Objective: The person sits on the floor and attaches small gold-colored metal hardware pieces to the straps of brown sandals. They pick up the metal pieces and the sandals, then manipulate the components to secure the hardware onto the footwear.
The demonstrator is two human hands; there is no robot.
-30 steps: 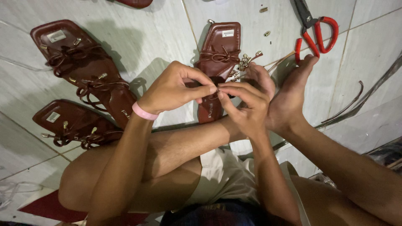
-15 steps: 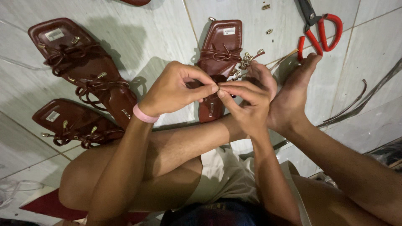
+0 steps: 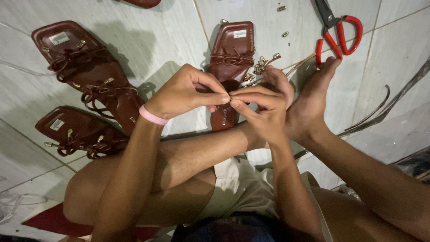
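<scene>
— Both hands? Position?

— Raised over the crossed legs, meeting at the fingertips. Left hand (image 3: 186,92), pink band (image 3: 152,115) at the wrist, thumb and forefinger pinched narrow on a tiny metal piece (image 3: 230,98). Right hand (image 3: 262,112) pinched on the same piece from the other side, fingertips touching those of the left.

— Shape of the piece?

— Too small to tell; only a pale glint between the fingertips.

— Below the hands?

— A dark brown strappy sandal (image 3: 232,62), flat on the pale tiled floor (image 3: 170,27), toe end toward the body, partly hidden behind the fingers. Bow-tied straps across the middle, a cluster of small gold tips (image 3: 262,65) just beside its right edge.

— Held, that sandal?

— No. Apart from both hands, lying under them. A bare foot (image 3: 309,101) right next to it, toes pointing up toward the scissors.

— Scissors?

— Red-handled scissors (image 3: 340,31) on the tiles, upper right, just beyond the toes. A few loose gold bits (image 3: 281,8) scattered nearby.

— Left side?

— Two more brown sandals: an upper one (image 3: 85,67) and a lower one (image 3: 76,134), both with gold-tipped laces, well apart from the hands. Dark thin strips (image 3: 380,107) on the tiles at the right.
</scene>
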